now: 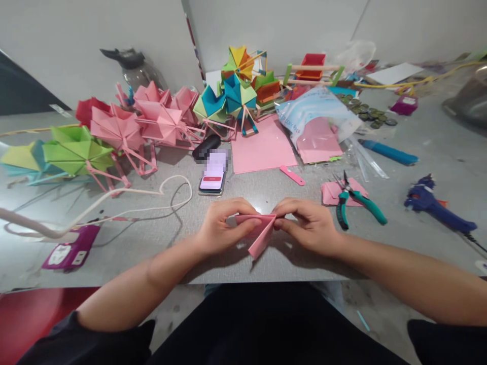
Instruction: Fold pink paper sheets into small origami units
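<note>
A folded pink paper piece (259, 232) is held just above the grey table (152, 243), near its front edge. My left hand (222, 224) pinches its left side. My right hand (310, 225) pinches its upper right corner. The paper's lower tip points down between both hands. A phone (213, 175) with a lit screen lies just beyond my hands.
Green-handled pliers (355, 200) lie on pink paper to the right, a blue glue gun (437, 205) farther right. Pink sheet (262, 147), plastic bag (315, 119), blue cutter (388, 152), coloured paper pinwheel models (160, 119) across the back, cords and purple box (72, 251) on the left.
</note>
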Motion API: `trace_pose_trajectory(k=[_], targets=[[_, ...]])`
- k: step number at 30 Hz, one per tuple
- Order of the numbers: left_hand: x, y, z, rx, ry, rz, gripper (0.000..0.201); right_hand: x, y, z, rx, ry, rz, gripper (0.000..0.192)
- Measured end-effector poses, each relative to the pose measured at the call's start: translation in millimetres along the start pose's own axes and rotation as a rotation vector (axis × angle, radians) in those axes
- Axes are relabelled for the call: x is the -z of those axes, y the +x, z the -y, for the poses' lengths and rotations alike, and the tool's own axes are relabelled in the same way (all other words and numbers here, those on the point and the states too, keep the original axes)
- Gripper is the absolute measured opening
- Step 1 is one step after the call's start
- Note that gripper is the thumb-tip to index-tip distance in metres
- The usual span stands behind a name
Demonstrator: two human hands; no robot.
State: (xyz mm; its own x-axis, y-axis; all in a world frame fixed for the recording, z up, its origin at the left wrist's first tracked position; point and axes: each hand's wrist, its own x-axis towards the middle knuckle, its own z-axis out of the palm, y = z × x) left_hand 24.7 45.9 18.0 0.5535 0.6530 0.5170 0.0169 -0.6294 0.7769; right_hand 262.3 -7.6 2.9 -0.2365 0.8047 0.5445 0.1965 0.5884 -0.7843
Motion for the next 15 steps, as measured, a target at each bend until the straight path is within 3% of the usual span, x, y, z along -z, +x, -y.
trace_pose_trajectory(k=[6,15], targets=[[-10.5,-7.9,-7.0,-0.026,0.027,-0.063,0.012,-4.5,-2.6,5.3,0.065,-0.025,0.025,0.010],[-16.2,-11.5,-8.2,-0.071,0.010,-0.129,0.018,-4.1,-3.4,8.0,0.031,0.015,0.037,0.013]])
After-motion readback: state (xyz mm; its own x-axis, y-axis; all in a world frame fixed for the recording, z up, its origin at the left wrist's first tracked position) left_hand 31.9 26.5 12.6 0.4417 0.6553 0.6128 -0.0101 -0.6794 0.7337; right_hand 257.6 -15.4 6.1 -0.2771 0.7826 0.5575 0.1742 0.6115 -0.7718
